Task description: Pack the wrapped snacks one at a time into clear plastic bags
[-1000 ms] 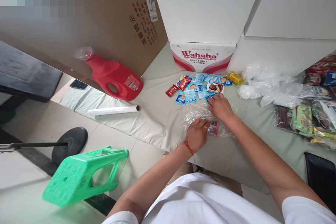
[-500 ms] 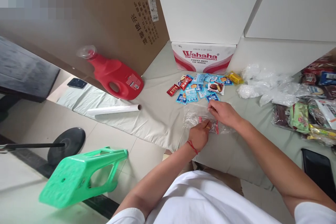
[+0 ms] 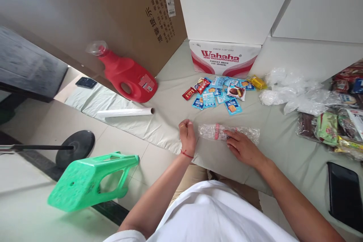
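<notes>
A flattened roll of clear plastic wrap (image 3: 208, 131) with pink-red parts inside lies crosswise on the cloth. My right hand (image 3: 244, 148) rests on its right half, fingers stretched out and pressing lightly on top. Left of the wrap's end is my left hand (image 3: 187, 135), its fingers curled together above the cloth. Whatever those fingers may pinch is hidden or too small to make out. Beyond the wrap lies a group of small snack packets: blue biscuit packets (image 3: 209, 100), red ones (image 3: 189, 93), a brown-and-white cake packet (image 3: 236, 91) and a yellow one (image 3: 256, 82).
Bunched clear plastic (image 3: 297, 90) and more snack packets (image 3: 326, 126) lie right, above a black phone (image 3: 344, 193). A Wahaha carton (image 3: 224, 58) stands behind. At left are a red jug (image 3: 129, 79), a white roll (image 3: 126, 112) and a green stool (image 3: 90, 179).
My left hand has moved left off the plastic wrap. My right hand has come down onto it, towards me. The film now lies rolled narrower around its contents, and the view has shifted slightly.
</notes>
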The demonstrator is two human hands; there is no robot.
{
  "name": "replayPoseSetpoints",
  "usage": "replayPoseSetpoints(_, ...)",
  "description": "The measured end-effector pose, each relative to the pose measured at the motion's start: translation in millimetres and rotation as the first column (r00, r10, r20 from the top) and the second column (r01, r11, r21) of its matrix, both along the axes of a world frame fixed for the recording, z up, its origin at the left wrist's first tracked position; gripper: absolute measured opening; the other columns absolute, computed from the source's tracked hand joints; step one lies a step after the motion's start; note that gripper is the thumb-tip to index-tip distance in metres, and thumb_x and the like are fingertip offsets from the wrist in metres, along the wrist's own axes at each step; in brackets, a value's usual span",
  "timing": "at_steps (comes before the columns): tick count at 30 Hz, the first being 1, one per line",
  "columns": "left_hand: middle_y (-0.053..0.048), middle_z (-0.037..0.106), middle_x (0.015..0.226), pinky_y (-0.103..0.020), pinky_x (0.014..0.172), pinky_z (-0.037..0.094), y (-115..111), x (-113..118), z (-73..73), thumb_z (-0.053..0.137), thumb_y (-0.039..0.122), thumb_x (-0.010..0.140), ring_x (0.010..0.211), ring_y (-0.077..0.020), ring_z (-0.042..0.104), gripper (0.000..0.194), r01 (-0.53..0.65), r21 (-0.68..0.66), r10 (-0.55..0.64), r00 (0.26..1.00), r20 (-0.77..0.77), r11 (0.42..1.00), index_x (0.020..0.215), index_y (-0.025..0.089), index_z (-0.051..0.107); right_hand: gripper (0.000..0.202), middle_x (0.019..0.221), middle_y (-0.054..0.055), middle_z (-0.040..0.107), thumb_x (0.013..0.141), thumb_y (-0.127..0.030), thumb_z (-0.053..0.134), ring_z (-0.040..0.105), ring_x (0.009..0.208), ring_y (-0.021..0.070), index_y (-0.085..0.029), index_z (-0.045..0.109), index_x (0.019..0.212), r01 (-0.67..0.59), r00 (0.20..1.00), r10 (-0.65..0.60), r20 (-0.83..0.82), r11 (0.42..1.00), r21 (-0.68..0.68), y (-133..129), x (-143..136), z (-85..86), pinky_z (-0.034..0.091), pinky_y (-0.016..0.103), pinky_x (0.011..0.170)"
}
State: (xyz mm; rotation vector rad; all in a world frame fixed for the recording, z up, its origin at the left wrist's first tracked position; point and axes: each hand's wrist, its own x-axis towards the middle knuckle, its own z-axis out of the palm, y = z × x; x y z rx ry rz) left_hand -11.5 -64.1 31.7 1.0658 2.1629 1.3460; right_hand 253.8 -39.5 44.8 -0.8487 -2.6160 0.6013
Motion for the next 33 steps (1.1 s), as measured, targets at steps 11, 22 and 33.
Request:
replayPoseSetpoints(11,-0.011,0.060,0.140,-0.053,0.119,0.034,13,10,12.9,0.074,0.025,0.074,0.145,-0.0362,0.039,0.010,0.402,-0.365,-0.496,0.842,-0.213,0.840,0.079,0.020,0.066,0.044,0.155,0.011,0.052,0.105,-0.033,0.048,0.054,0.140,0.0256,-0.026,0.056,0.147,0.280,0.943,-0.290,-0.162,0.957,-0.082,-23,12,-12.1,0.051,0.047,0.113)
replayPoseSetpoints(22,-0.001,0.068,0.077,-0.031,0.073,0.054,14,68,27.0,0.056,0.023,0.088,0.075,-0.0180,0.065,0.016,0.642,-0.133,-0.616,0.764,0.194,0.755,0.093,0.021,0.070,0.040,0.152,0.015,0.054,0.099,-0.022,0.047,0.058,0.135,0.0313,-0.020,0.068,0.133,0.349,0.920,-0.365,-0.141,0.928,-0.126,-13,-14,-28.1,0.050,0.053,0.110)
replayPoseSetpoints(33,-0.008,0.069,0.103,-0.032,0.074,0.051,9,88,12.3,0.053,0.021,0.095,0.086,-0.0213,0.068,0.028,0.577,-0.396,-0.689,0.680,-0.250,0.714,0.111,0.025,0.076,0.050,0.108,0.018,0.069,0.093,-0.057,0.057,0.061,0.099,0.0316,-0.015,0.069,0.119,0.829,0.546,-0.818,-0.182,0.559,-0.025,8,37,-4.9,0.047,0.051,0.095)
